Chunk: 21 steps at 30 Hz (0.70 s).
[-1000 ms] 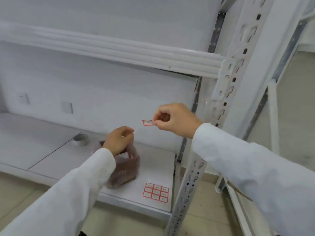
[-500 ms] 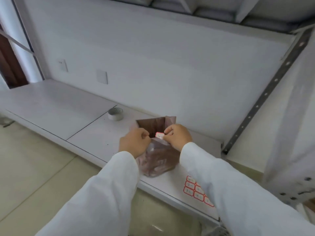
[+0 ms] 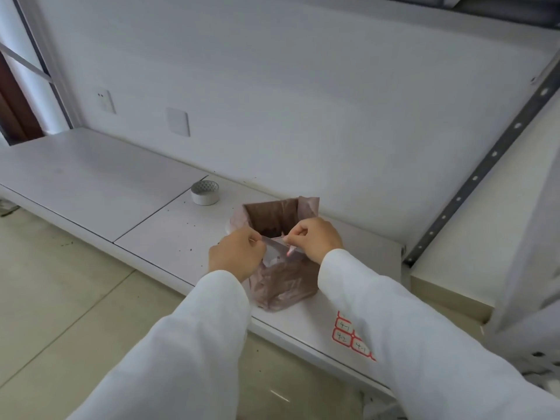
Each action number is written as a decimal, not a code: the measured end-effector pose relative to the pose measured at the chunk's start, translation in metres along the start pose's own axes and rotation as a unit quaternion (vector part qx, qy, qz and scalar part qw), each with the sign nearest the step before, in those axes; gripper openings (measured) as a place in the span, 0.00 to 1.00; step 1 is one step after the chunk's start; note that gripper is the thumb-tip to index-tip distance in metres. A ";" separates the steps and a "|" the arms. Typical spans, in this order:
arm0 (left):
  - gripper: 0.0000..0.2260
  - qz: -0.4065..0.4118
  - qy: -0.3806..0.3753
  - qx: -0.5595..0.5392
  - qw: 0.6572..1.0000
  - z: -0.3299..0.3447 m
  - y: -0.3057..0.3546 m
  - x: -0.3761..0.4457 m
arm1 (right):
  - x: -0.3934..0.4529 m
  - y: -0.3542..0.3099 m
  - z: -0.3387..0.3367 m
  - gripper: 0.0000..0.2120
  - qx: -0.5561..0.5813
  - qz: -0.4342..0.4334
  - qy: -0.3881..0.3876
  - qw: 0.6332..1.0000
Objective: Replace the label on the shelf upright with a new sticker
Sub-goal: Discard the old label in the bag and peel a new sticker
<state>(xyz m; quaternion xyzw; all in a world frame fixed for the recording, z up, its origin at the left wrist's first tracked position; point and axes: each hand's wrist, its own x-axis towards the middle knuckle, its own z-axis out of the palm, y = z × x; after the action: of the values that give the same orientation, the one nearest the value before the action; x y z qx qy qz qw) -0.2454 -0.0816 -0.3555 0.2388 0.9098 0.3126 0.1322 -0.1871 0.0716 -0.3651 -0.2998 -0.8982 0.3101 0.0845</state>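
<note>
A brownish translucent plastic bag stands open on the low white shelf board. My left hand pinches the bag's near rim on the left. My right hand pinches the rim on the right, with a small red-edged label hanging just below its fingers inside the bag mouth. A sheet of red-bordered stickers lies on the shelf near its front edge, partly hidden by my right sleeve. The white perforated shelf upright is blurred at the far right.
A roll of white tape sits on the shelf left of the bag. A grey perforated brace runs diagonally at the right. The white wall behind carries a socket and a blank plate. Beige tiled floor lies below.
My right hand carried the peeled label from near the upright down to the bag. The view swung left and down. Both hands now hold the bag's rim.
</note>
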 end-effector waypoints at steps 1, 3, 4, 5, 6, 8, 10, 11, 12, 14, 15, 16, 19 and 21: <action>0.11 0.002 -0.005 0.004 1.000 0.000 0.001 -0.001 | -0.002 0.001 0.000 0.07 -0.002 -0.003 -0.006 1.000; 0.10 0.009 -0.007 0.006 1.000 0.000 0.003 -0.002 | -0.003 0.002 0.000 0.08 0.001 -0.013 -0.012 1.000; 0.09 0.012 -0.007 0.004 1.000 0.001 0.004 -0.002 | -0.003 0.002 0.000 0.08 0.003 -0.018 -0.018 1.000; 0.09 0.015 -0.006 0.003 1.000 0.001 0.005 -0.002 | -0.004 0.003 -0.001 0.07 0.003 -0.027 -0.026 0.999; 0.09 0.016 -0.007 0.004 1.000 0.001 0.006 -0.002 | -0.004 0.004 -0.001 0.06 0.002 -0.035 -0.035 0.999; 0.10 0.016 -0.013 0.006 1.000 0.002 0.007 -0.003 | -0.006 0.005 0.000 0.05 0.009 -0.044 -0.032 0.998; 0.11 0.013 -0.018 0.003 1.000 0.002 0.008 -0.003 | -0.007 0.006 0.000 0.08 0.026 -0.046 0.002 0.999; 0.12 0.012 -0.020 0.000 1.000 0.002 0.008 -0.002 | -0.008 0.007 0.000 0.10 0.029 -0.048 0.015 0.998; 0.12 0.011 -0.021 -0.003 1.000 0.002 0.009 -0.002 | -0.009 0.007 0.000 0.10 0.029 -0.051 0.022 0.998; 0.12 0.011 -0.024 -0.006 1.000 0.003 0.009 -0.002 | -0.009 0.007 -0.001 0.08 0.021 -0.056 0.023 0.998; 0.12 0.011 -0.024 -0.008 1.000 0.004 0.010 -0.002 | -0.010 0.008 -0.002 0.06 0.018 -0.055 0.022 0.998; 0.12 0.012 -0.025 -0.009 1.000 0.004 0.010 -0.003 | -0.010 0.008 -0.003 0.05 0.016 -0.052 0.028 0.998; 0.12 0.015 -0.029 -0.010 0.999 0.005 0.012 -0.003 | -0.011 0.016 -0.011 0.03 0.035 -0.020 0.098 0.994; 0.12 0.018 -0.032 -0.011 0.999 0.006 0.014 -0.003 | -0.013 0.030 -0.021 0.04 0.031 0.025 0.146 0.989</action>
<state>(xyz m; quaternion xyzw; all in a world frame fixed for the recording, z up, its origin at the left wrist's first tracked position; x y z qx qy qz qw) -0.2355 -0.0711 -0.3510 0.2639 0.8972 0.3170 0.1581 -0.1551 0.0936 -0.3659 -0.3611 -0.8587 0.2923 0.2162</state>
